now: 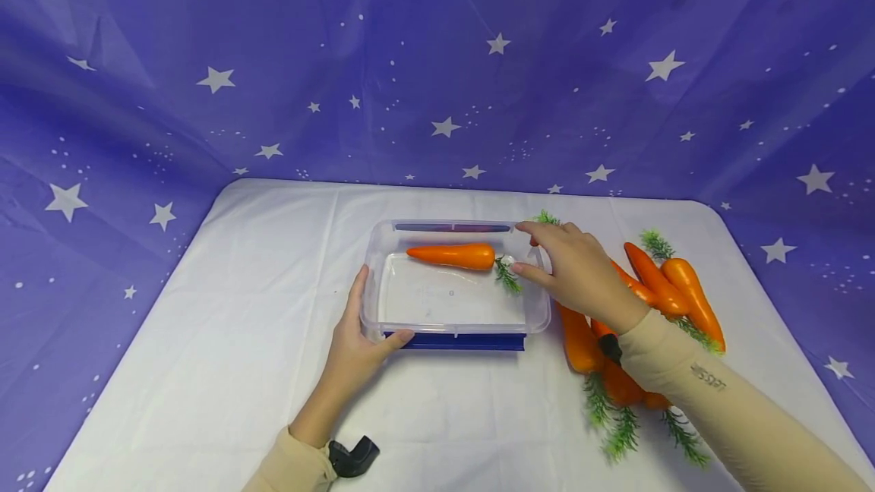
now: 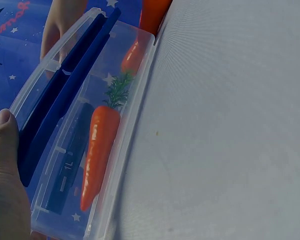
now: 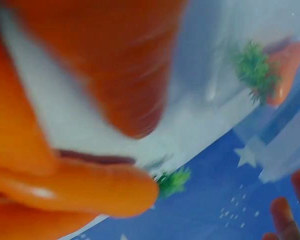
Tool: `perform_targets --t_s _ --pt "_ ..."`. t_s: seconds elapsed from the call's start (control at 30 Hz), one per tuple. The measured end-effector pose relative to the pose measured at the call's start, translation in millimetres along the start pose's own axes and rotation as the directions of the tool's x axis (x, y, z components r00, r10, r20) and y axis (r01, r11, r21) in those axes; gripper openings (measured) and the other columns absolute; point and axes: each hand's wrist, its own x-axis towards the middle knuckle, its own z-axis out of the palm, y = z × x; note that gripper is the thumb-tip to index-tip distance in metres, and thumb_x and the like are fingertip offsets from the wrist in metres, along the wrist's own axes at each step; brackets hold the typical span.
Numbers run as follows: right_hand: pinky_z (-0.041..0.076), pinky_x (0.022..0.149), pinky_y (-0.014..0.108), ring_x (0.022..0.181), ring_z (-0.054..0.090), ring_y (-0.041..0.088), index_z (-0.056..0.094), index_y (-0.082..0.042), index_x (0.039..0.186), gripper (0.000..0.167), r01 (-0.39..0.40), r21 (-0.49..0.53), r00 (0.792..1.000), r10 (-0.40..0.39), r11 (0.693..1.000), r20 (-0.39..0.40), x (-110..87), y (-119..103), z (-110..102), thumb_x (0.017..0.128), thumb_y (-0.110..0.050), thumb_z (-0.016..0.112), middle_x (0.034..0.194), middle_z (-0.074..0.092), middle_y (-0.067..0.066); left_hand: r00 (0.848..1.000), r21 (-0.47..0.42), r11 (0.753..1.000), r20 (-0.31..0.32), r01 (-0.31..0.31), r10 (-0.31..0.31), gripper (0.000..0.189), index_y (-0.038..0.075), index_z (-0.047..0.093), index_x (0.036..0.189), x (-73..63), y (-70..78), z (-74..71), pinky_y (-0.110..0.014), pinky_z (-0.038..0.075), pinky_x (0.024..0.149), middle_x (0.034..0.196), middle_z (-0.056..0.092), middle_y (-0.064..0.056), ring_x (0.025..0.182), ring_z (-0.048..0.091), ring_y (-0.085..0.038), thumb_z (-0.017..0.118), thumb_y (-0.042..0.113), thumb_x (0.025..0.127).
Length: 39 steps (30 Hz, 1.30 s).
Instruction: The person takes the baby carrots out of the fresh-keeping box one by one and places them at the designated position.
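A clear plastic food container (image 1: 418,302) stands on the white table, a blue clip (image 1: 472,342) hanging along its front. Inside it lies one orange carrot (image 1: 454,255), tip to the left and green leaves to the right; the left wrist view shows this carrot (image 2: 101,150) through the clear wall. My left hand (image 1: 357,348) holds the container's front left corner, thumb by the front rim and fingers along the left side. Over the right end is my right hand (image 1: 577,268), thumb and fingers spread apart near the leaves, holding nothing.
Right of the container lies a pile of several carrots (image 1: 693,294) with green leaves, partly hidden under my right forearm. More carrots (image 3: 90,187) show close up in the right wrist view. A purple starred cloth (image 1: 383,97) rises behind the white table (image 1: 225,310).
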Motion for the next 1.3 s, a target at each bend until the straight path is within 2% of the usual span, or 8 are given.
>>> perform_targets --t_s 0.13,0.23,0.33,0.47,0.77,1.07,1.3 --pt "0.04 0.107 0.061 0.123 0.057 0.033 0.048 -0.021 0.147 0.068 0.092 0.006 0.996 -0.092 0.996 0.001 13.7 -11 9 0.09 -0.052 0.067 0.135 0.063 0.004 1.0 0.005 1.0 0.001 -0.002 0.002 0.114 0.044 0.01 0.157 0.3 -1.3 -0.1 -0.059 0.027 0.119 0.165 0.023 -0.003 0.15 0.027 -0.032 0.087 0.037 0.074" --pt "0.04 0.109 0.059 0.128 0.056 0.031 0.047 -0.022 0.147 0.067 0.13 0.0 0.991 -0.13 0.991 0.025 24.0 -17 16 0.09 -0.051 0.068 0.142 0.058 0.003 1.0 0.004 1.0 -0.003 -0.004 0.004 0.114 0.044 0.01 0.157 0.2 -1.0 -0.3 -0.058 0.026 0.119 0.165 0.023 -0.003 0.15 0.027 -0.032 0.087 0.037 0.074" --pt "0.042 0.108 0.058 0.125 0.058 0.03 0.046 -0.023 0.147 0.066 0.141 -0.015 0.988 -0.14 0.99 0.062 32.3 -24 22 0.091 -0.05 0.067 0.138 0.061 0.002 1.0 -0.003 1.0 -0.006 -0.007 0.007 0.114 0.043 0.011 0.157 0.1 -0.4 -0.4 -0.058 0.026 0.119 0.165 0.024 -0.003 0.15 0.027 -0.032 0.087 0.037 0.074" --pt "0.049 0.1 0.053 0.115 0.062 0.029 0.047 -0.023 0.147 0.065 0.148 -0.034 0.984 -0.144 0.988 0.104 41.3 -29 30 0.091 -0.045 0.07 0.128 0.066 0.003 1.0 -0.001 1.0 -0.003 -0.01 0.01 0.114 0.044 0.01 0.157 0.8 -0.8 -0.4 -0.058 0.027 0.118 0.165 0.024 -0.004 0.149 0.028 -0.032 0.088 0.037 0.074" --pt "0.047 0.102 0.054 0.122 0.06 0.034 0.049 -0.022 0.146 0.063 0.182 -0.035 0.973 -0.175 0.983 0.148 51.9 -35 44 0.089 -0.035 0.074 0.137 0.062 0.007 1.0 -0.001 1.0 -0.007 -0.012 0.012 0.113 0.047 0.01 0.156 1.1 -0.3 0.3 -0.057 0.027 0.119 0.165 0.025 -0.002 0.149 0.028 -0.029 0.087 0.037 0.074" --pt "0.055 0.086 0.049 0.107 0.065 0.031 0.054 -0.024 0.141 0.062 0.219 -0.111 0.966 -0.2 0.969 0.163 60.4 -35 53 0.085 -0.03 0.079 0.125 0.065 0.007 1.0 -0.002 1.0 0.002 -0.001 0.001 0.113 0.047 0.01 0.156 0.6 -0.1 -0.3 -0.057 0.028 0.118 0.165 0.024 -0.002 0.149 0.029 -0.03 0.087 0.038 0.074" --pt "0.056 0.088 0.049 0.107 0.063 0.028 0.057 -0.026 0.139 0.054 0.23 -0.168 0.958 -0.192 0.959 0.214 64.6 -40 59 0.089 -0.03 0.075 0.125 0.063 0.006 1.0 -0.001 1.0 -0.003 0.003 -0.003 0.114 0.047 0.01 0.156 -0.5 -0.3 -0.6 -0.057 0.027 0.119 0.165 0.025 -0.001 0.149 0.029 -0.029 0.088 0.038 0.073"
